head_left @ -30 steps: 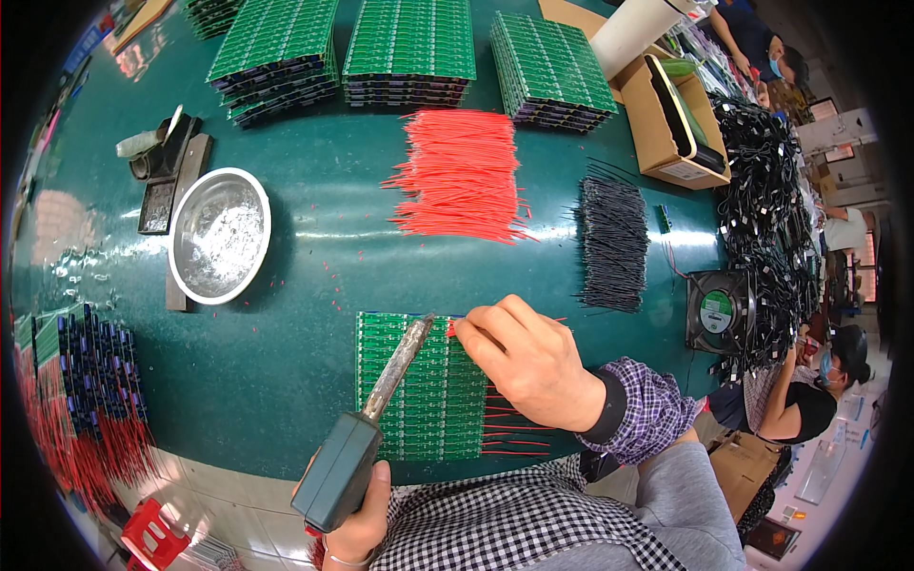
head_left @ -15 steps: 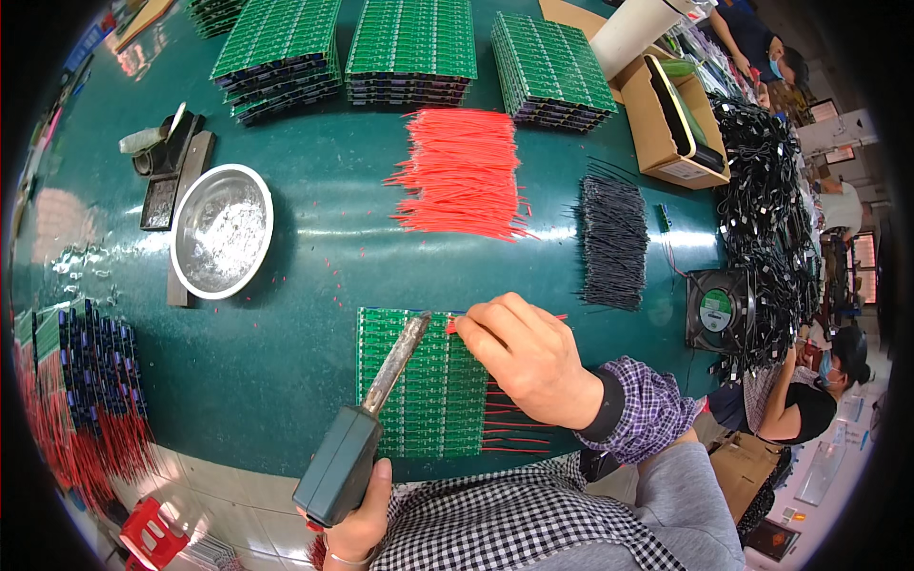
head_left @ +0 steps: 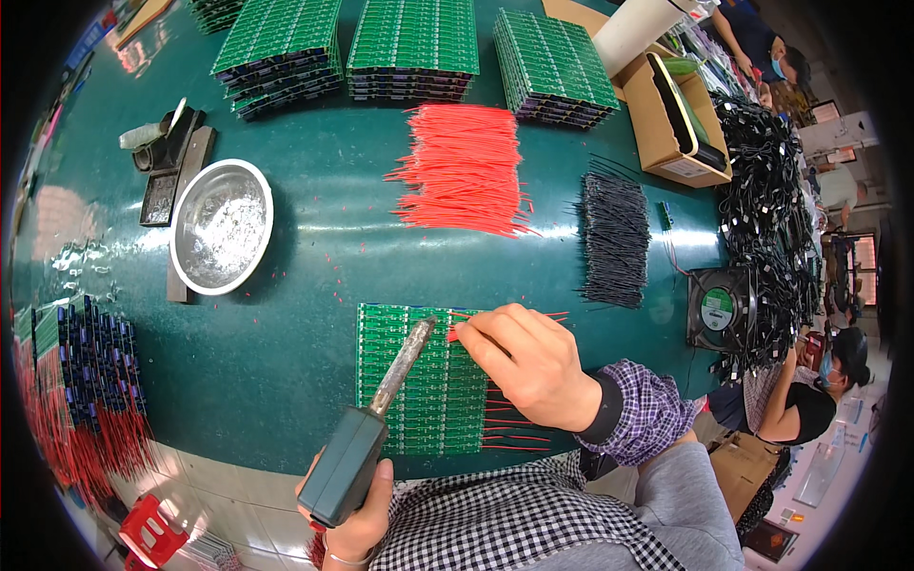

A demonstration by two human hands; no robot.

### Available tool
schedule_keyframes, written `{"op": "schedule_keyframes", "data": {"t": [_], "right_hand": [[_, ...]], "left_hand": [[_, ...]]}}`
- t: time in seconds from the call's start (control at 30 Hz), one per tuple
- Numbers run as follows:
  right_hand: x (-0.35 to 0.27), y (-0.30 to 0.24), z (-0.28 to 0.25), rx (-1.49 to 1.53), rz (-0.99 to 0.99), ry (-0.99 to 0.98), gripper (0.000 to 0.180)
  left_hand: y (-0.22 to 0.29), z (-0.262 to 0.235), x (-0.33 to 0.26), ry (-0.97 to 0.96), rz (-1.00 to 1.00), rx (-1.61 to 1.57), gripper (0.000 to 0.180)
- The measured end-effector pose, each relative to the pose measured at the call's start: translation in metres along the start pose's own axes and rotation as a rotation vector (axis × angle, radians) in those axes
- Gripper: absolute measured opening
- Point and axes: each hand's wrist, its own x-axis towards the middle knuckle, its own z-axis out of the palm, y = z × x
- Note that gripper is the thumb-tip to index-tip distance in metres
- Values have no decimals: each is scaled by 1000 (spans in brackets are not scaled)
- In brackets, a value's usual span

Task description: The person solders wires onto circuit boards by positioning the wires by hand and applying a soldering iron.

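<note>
In my left hand (head_left: 357, 509) is a soldering iron (head_left: 350, 466) with a dark green handle. Its scorched metal tip reaches the upper part of a green circuit board panel (head_left: 419, 381) lying flat before me. My right hand (head_left: 533, 366) pinches red wire (head_left: 453, 333) against the panel's upper right, just right of the iron's tip. Several red wires (head_left: 514, 438) stick out from the panel's right edge below that hand. Beyond the panel lies a heap of red wires (head_left: 462, 167), and right of it a bundle of black wires (head_left: 614, 238).
Stacks of green panels (head_left: 409, 38) line the far side. At left stand a white-rimmed bowl (head_left: 268, 228), a soldering stand (head_left: 171, 152) and wired boards (head_left: 100, 362). Rightward are a small fan (head_left: 719, 309), a cardboard box (head_left: 657, 143) and black cables (head_left: 762, 209). Other people sit at far right.
The iron's tip and my right hand have moved slightly down the panel, toward me. A red wire now shows at the panel's top, above my right fingers.
</note>
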Motion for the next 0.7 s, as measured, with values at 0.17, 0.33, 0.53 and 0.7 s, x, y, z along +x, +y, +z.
{"op": "schedule_keyframes", "data": {"t": [0.17,0.33,0.53,0.7], "right_hand": [[-1,0,0,-14,5,-9,30],[0,0,1,-34,0,-8,31],[1,-1,0,-50,0,-17,31],[1,-1,1,-49,5,-17,30]], "left_hand": [[7,0,4,-60,32,4,24],[12,-1,8,-104,93,58,22],[11,-2,9,-126,142,87,21],[4,-5,1,-121,63,72,22]]}}
